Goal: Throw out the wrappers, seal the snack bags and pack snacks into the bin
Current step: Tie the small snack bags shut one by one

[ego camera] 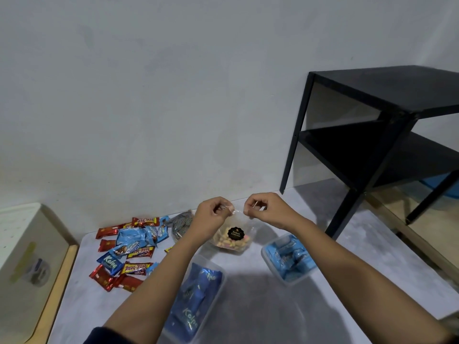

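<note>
While both of my hands pinch the top edge of the clear plastic bag of pale and pink biscuits (232, 242), the relation that matters is the line of its mouth. It runs side to side between my two grips, with my left hand (211, 216) at one end and my right hand (267, 211) at the other, thumbs and forefingers clenched on the film. The bag's filled belly, with its round black label (235, 233), hangs below that line and a little toward me, low over the pale grey surface (248, 271); whether it rests there I cannot tell. I judge the step in hand to be the sealing, so the coming move would run along that mouth from one grip toward the other, with neither hand nearer than its fellow. For packing, a clear plastic tub of blue wrapped snacks (222, 281) lies under my left forearm and a second such tub (265, 256) beside my right forearm, both nearer me than the bag. The heap of red and blue wrapped bars (124, 249) lies to my left, apart from the bag.
</note>
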`<state>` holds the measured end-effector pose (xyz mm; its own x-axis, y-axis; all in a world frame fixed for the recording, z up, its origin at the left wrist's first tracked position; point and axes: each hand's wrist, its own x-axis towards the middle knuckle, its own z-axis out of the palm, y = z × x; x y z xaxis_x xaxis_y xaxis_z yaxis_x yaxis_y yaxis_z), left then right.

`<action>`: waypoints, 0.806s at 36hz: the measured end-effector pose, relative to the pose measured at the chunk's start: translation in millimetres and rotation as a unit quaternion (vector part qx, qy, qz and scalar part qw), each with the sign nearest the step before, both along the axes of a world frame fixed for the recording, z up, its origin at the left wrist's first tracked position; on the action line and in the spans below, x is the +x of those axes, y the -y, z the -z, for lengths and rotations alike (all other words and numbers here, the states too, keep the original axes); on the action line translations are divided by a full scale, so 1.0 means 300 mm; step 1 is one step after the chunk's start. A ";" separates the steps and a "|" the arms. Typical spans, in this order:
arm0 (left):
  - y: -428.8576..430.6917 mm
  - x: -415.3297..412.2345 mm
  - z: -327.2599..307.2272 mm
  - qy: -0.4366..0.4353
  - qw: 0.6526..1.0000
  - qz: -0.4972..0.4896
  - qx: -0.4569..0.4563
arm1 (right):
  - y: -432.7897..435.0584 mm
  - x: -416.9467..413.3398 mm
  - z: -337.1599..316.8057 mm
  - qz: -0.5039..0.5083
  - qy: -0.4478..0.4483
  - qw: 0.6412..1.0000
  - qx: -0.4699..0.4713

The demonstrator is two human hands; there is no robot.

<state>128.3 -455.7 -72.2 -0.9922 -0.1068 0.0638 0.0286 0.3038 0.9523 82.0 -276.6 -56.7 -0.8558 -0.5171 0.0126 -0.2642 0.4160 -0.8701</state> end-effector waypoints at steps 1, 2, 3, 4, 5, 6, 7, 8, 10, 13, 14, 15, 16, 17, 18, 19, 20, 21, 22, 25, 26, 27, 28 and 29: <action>-0.014 0.001 0.003 0.002 1.000 0.011 -0.005 | 0.003 0.000 0.000 -0.001 -0.008 1.000 0.009; -0.025 0.001 0.004 0.005 1.000 0.018 -0.005 | 0.002 -0.001 0.004 0.000 -0.011 1.000 0.016; -0.034 0.001 0.006 0.009 1.000 0.024 -0.005 | -0.001 -0.002 0.010 0.002 -0.009 1.000 0.020; -0.040 0.000 0.008 0.010 0.999 0.031 -0.010 | -0.007 -0.003 0.019 0.003 -0.005 1.000 0.026; -0.043 -0.001 0.011 0.010 0.999 0.040 -0.021 | -0.013 -0.005 0.028 0.003 -0.004 0.999 0.035; -0.047 -0.001 0.013 0.011 0.998 0.049 -0.031 | -0.019 -0.005 0.038 0.005 -0.002 0.999 0.046; -0.050 -0.001 0.014 0.012 0.998 0.056 -0.037 | -0.024 -0.003 0.045 0.005 0.002 0.998 0.055; -0.053 -0.001 0.015 0.014 0.997 0.061 -0.038 | -0.030 0.000 0.051 0.004 0.009 0.998 0.057; -0.057 -0.003 0.019 0.022 0.997 0.068 -0.035 | -0.044 0.009 0.058 -0.004 0.026 0.998 0.051; -0.064 -0.002 0.032 0.026 0.995 0.079 -0.057 | -0.060 0.016 0.070 -0.023 0.043 0.997 0.066; -0.067 -0.002 0.038 0.028 0.994 0.082 -0.068 | -0.061 0.016 0.077 -0.030 0.043 0.995 0.083; -0.070 -0.001 0.043 0.029 0.993 0.085 -0.073 | -0.060 0.014 0.083 -0.034 0.036 0.994 0.101; -0.073 -0.001 0.049 0.032 0.993 0.086 -0.073 | -0.058 0.011 0.088 -0.034 0.022 0.992 0.119; -0.076 -0.001 0.054 0.034 0.993 0.085 -0.070 | -0.055 0.009 0.092 -0.032 0.007 0.991 0.131; -0.077 -0.002 0.058 0.035 0.994 0.083 -0.066 | -0.053 0.006 0.094 -0.028 -0.006 0.990 0.137; -0.077 -0.003 0.062 0.036 0.994 0.081 -0.062 | -0.052 0.004 0.097 -0.024 -0.015 0.990 0.137; -0.075 -0.005 0.066 0.034 0.995 0.077 -0.060 | -0.052 0.002 0.102 -0.018 -0.020 0.991 0.132; -0.074 -0.005 0.069 0.028 0.995 0.071 -0.059 | -0.052 0.001 0.108 -0.010 -0.021 0.992 0.123; -0.072 -0.005 0.073 0.021 0.996 0.062 -0.060 | -0.051 -0.001 0.115 0.000 -0.019 0.993 0.114; -0.072 0.000 0.090 -0.011 0.997 0.025 -0.078 | -0.040 0.002 0.140 0.031 -0.004 0.995 0.090; -0.073 0.004 0.100 -0.017 0.996 0.014 -0.083 | -0.034 0.006 0.149 0.038 0.000 0.995 0.091; -0.074 0.009 0.110 -0.019 0.996 0.007 -0.085 | -0.029 0.011 0.157 0.042 0.001 0.995 0.095; -0.074 0.014 0.120 -0.017 0.996 0.003 -0.087 | -0.023 0.016 0.165 0.042 0.004 0.994 0.100; -0.071 0.018 0.130 -0.013 0.996 0.003 -0.092 | -0.018 0.021 0.172 0.041 0.010 0.994 0.103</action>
<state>133.6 -434.2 -111.2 -0.9907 -0.0845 0.1070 0.0547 0.4722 0.8798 88.3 -271.4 -108.4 -0.8938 -0.4361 -0.1041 -0.2056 0.6050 -0.7692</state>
